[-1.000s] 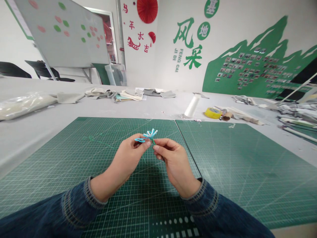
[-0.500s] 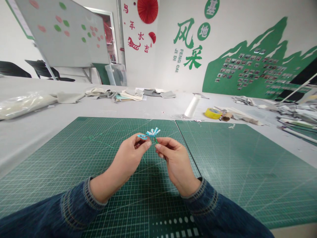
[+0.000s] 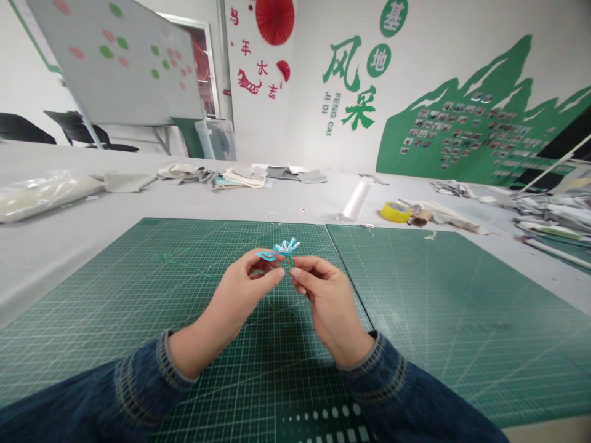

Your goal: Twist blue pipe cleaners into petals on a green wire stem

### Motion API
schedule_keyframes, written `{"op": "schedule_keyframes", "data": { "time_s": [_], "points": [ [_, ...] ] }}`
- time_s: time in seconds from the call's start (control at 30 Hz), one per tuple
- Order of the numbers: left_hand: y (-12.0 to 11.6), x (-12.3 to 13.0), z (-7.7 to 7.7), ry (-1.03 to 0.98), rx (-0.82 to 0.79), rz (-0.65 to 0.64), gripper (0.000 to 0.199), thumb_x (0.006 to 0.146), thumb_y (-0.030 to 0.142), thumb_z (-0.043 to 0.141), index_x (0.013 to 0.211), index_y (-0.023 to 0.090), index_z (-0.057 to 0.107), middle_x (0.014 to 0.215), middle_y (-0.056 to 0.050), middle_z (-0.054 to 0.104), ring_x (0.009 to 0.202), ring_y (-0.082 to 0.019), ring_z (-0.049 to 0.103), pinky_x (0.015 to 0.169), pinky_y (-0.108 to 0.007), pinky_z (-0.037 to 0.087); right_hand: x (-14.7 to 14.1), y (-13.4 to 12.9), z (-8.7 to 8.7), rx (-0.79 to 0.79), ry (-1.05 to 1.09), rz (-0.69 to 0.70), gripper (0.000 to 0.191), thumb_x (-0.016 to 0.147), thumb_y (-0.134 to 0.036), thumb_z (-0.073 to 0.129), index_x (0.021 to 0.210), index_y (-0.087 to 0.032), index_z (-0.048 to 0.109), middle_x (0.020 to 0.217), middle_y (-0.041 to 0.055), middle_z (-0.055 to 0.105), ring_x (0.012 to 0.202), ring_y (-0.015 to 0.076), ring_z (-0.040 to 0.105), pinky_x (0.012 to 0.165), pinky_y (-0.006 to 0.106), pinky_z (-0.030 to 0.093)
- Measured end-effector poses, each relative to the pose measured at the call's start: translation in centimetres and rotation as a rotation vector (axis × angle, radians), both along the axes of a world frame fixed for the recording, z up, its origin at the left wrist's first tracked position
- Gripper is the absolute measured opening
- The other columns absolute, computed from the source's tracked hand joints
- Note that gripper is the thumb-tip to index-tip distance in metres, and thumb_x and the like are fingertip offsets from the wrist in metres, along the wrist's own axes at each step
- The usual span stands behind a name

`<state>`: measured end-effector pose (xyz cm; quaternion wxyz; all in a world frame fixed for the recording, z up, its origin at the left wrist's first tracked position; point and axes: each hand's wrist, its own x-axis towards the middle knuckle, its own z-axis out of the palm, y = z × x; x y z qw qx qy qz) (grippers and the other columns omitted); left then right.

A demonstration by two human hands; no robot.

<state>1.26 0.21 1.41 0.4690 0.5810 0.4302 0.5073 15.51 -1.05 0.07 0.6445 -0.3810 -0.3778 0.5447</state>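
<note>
My right hand [image 3: 325, 295] pinches the green stem of a small flower [image 3: 287, 246], whose petals are light blue and white and fan upward. Beside it, my left hand [image 3: 242, 286] has its thumb and fingers drawn together, with the fingertips close to the stem. A light blue looped piece [image 3: 266, 255] lies along the left index finger, and I cannot tell whether it joins the flower. Both hands are raised over a green cutting mat [image 3: 221, 369].
A white thread cone [image 3: 357, 199] and a yellow tape roll [image 3: 396, 211] stand behind the mats. Folded cloth [image 3: 244, 176] lies at the back. At the left is a clear plastic bag [image 3: 50, 195]; a second green mat [image 3: 462, 307] adjoins on the right.
My left thumb has shifted slightly right and down, nearer the stem. The flower and my right hand stay almost where they were.
</note>
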Motion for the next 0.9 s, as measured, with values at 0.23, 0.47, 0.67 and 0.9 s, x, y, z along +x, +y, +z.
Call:
{"op": "schedule_keyframes", "data": {
  "time_s": [0.23, 0.47, 0.67, 0.9],
  "points": [
    [-0.20, 0.07, -0.07, -0.006, -0.054, -0.003, 0.016, 0.075, 0.031, 0.072, 0.084, 0.017, 0.070, 0.086, -0.004, 0.072, 0.085, -0.020, 0.064, 0.082, -0.034, 0.048, -0.11, -0.12, -0.17, 0.028, -0.067, 0.001, 0.011, 0.068, -0.015, 0.074, 0.077, -0.020, 0.073, 0.064, -0.0017, 0.063, 0.058, 0.0117, 0.047, 0.056, 0.028, 0.035],
    [-0.05, -0.23, -0.14, -0.036, -0.025, -0.021, 0.009, 0.077, 0.026, 0.068, 0.074, 0.017, 0.065, 0.074, 0.000, 0.064, 0.074, -0.015, 0.056, 0.072, -0.028, 0.042, -0.49, -0.43, 0.01, 0.060, -0.138, 0.036, 0.010, 0.071, -0.015, 0.073, 0.080, -0.021, 0.073, 0.068, -0.0019, 0.063, 0.059, 0.0111, 0.047, 0.055, 0.027, 0.035],
    [-0.10, -0.28, 0.13, -0.058, 0.002, -0.050, 0.008, 0.078, 0.025, 0.066, 0.075, 0.017, 0.064, 0.076, 0.000, 0.061, 0.078, -0.015, 0.054, 0.077, -0.029, 0.042, -0.55, -0.55, -0.03, 0.043, -0.097, 0.053, 0.009, 0.073, -0.017, 0.073, 0.081, -0.021, 0.072, 0.076, -0.0013, 0.066, 0.070, 0.0124, 0.052, 0.065, 0.028, 0.039],
    [-0.17, -0.25, 0.03, -0.092, -0.001, -0.085, 0.008, 0.081, 0.023, 0.066, 0.077, 0.017, 0.063, 0.077, 0.001, 0.060, 0.079, -0.014, 0.052, 0.077, -0.029, 0.041, -0.50, -0.36, -0.21, 0.018, -0.044, 0.062, 0.007, 0.072, -0.018, 0.074, 0.077, -0.020, 0.071, 0.074, -0.0012, 0.065, 0.069, 0.0116, 0.053, 0.066, 0.027, 0.041]
  ]
}}
